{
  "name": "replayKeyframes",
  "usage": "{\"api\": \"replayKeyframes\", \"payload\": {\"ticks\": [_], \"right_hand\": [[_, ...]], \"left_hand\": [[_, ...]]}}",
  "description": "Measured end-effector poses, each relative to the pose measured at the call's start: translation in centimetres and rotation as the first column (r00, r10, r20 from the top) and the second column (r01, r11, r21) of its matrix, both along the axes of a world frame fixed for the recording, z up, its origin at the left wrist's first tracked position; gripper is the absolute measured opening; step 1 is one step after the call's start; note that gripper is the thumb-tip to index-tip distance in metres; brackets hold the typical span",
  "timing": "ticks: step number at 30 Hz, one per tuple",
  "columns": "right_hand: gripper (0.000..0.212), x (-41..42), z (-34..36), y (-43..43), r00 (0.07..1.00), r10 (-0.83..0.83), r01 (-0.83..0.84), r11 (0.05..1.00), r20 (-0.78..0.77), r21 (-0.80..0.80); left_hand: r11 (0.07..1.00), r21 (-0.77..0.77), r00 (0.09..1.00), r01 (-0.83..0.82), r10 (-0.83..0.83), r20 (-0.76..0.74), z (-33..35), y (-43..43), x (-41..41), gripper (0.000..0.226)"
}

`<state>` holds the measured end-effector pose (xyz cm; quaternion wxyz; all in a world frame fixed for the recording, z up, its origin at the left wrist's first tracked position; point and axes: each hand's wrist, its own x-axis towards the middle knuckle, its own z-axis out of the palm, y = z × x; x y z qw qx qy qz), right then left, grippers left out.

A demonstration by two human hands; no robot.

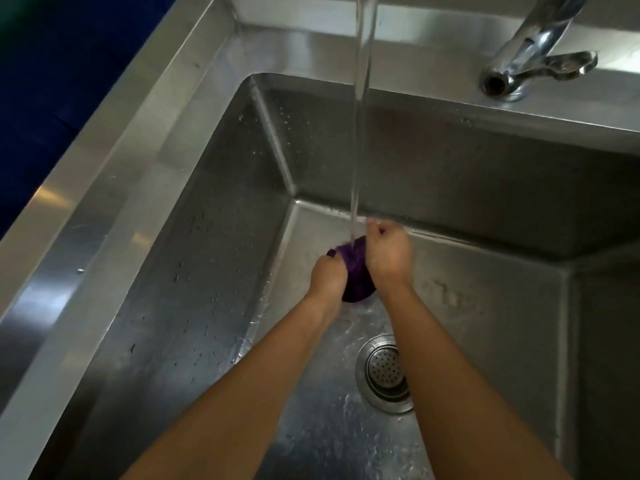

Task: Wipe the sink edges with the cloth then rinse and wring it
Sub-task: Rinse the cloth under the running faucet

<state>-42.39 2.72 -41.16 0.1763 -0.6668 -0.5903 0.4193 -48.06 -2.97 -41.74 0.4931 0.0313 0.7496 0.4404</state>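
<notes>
Bunched between the left hand [327,277] and right hand [388,252], both closed on it under the running water [360,116], the purple cloth [355,275] looks soft, sodden and heavy, best gripped at its two ends for wringing

Both hands, left [327,277] and right [389,252], clenched together.

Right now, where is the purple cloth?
The cloth is bunched between the left hand and right hand, under the running water, above the drain.
</notes>
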Motion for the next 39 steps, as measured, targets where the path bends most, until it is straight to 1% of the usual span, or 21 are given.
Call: {"api": "replayKeyframes", "payload": {"ticks": [1,2,5,6,8,9,10,12,13,15,17,18,21,23,25,28,30,31,33,36,39], "right_hand": [[0.040,0.7,-0.5,0.3,1.000,-0.010,0.009,0.999,-0.014,-0.049],[0.045,1.4,-0.8,0.5,1.000,0.002,-0.003,0.995,-0.008,-0.103],[0.064,2.8,-0.6,0.2,0.993,0.114,-0.119,0.943,-0.035,-0.311],[0.062,3.2,-0.5,0.0,0.989,0.119,-0.140,0.931,-0.083,-0.337],[0.036,3.8,0.0,-0.3,0.966,0.034,-0.127,0.925,-0.256,-0.357],[0.017,4.0,0.3,-0.4,0.943,-0.005,-0.114,0.934,-0.333,-0.339],[0.011,4.1,0.5,-0.4,0.925,0.003,-0.123,0.948,-0.379,-0.295],[0.032,4.0,0.8,-0.4,0.904,0.090,-0.178,0.968,-0.418,-0.177],[0.037,3.7,1.3,-0.5,0.889,0.135,-0.207,0.971,-0.438,-0.121],[0.029,2.9,2.5,-1.6,0.869,0.211,-0.253,0.967,-0.447,-0.036],[0.015,1.8,3.2,-3.2,0.905,0.253,-0.264,0.964,-0.342,0.014],[0.015,1.1,3.5,-4.1,0.934,0.260,-0.253,0.966,-0.244,0.062],[0.028,-0.6,3.8,-4.7,0.991,0.132,-0.134,0.977,0.021,0.167],[0.038,-1.0,3.3,-3.1,0.992,0.040,-0.055,0.991,0.122,0.123],[0.042,-0.9,2.3,-1.6,0.992,-0.002,-0.004,0.999,0.123,0.041],[0.042,-0.1,0.8,-0.7,0.998,-0.044,0.046,0.998,0.054,-0.047],[0.041,0.5,0.5,-1.1,0.996,-0.057,0.060,0.998,0.075,-0.035],[0.040,0.7,0.7,-1.7,0.995,-0.035,0.035,0.999,0.090,0.003],[0.038,0.6,1.8,-3.6,0.993,0.057,-0.069,0.991,0.101,0.115],[0.040,-0.4,4.1,-6.1,0.976,0.175,-0.202,0.948,0.128,0.245],[0.041,-1.5,5.4,-4.9,0.963,0.149,-0.198,0.956,0.224,0.218]], "left_hand": [[1.000,0.008,0.997,0.027,-0.027,-0.079,0.0,-0.3,-0.1,0.027],[0.998,0.044,0.994,0.034,-0.029,-0.108,0.0,-0.5,-0.1,0.024],[0.981,0.192,1.000,-0.024,0.020,0.020,0.1,-0.6,-1.2,0.007],[0.970,0.233,0.993,-0.069,0.045,0.104,0.3,-0.5,-1.8,0.012],[0.954,0.272,0.958,-0.128,0.049,0.281,0.5,-0.1,-3.2,0.037],[0.956,0.264,0.930,-0.131,0.027,0.366,0.9,-0.2,-3.8,0.048],[0.965,0.246,0.909,-0.096,-0.016,0.417,1.3,-0.3,-4.3,0.050],[0.980,0.191,0.892,0.052,-0.131,0.433,1.9,-0.3,-5.0,0.037],[0.982,0.156,0.890,0.109,-0.166,0.425,2.2,-0.2,-5.0,0.041],[0.981,0.095,0.905,0.167,-0.190,0.381,2.2,0.3,-4.7,0.051],[0.988,0.077,0.931,0.136,-0.154,0.332,2.3,0.8,-3.8,0.048],[0.992,0.098,0.940,0.084,-0.111,0.322,2.0,1.0,-3.4,0.048],[0.989,0.150,0.950,0.001,-0.048,0.308,2.1,1.2,-1.7,0.041],[0.993,0.117,0.948,-0.031,-0.008,0.319,2.3,1.0,-0.7,0.041],[0.994,0.095,0.960,-0.058,0.029,0.278,2.0,0.7,-0.2,0.042],[0.998,0.015,0.997,0.059,-0.058,-0.041,1.3,0.3,-0.3,0.042],[0.997,0.032,0.992,0.070,-0.066,-0.105,1.3,0.6,-0.7,0.039],[0.998,0.028,0.993,0.059,-0.056,-0.107,1.5,0.9,-1.1,0.038],[1.000,0.017,0.999,0.022,-0.021,-0.036,1.9,1.6,-2.1,0.037],[0.996,0.078,0.979,0.048,-0.063,0.192,2.1,1.6,-3.2,0.037],[0.995,0.096,0.969,0.013,-0.036,0.243,1.9,1.2,-2.5,0.045]]}}
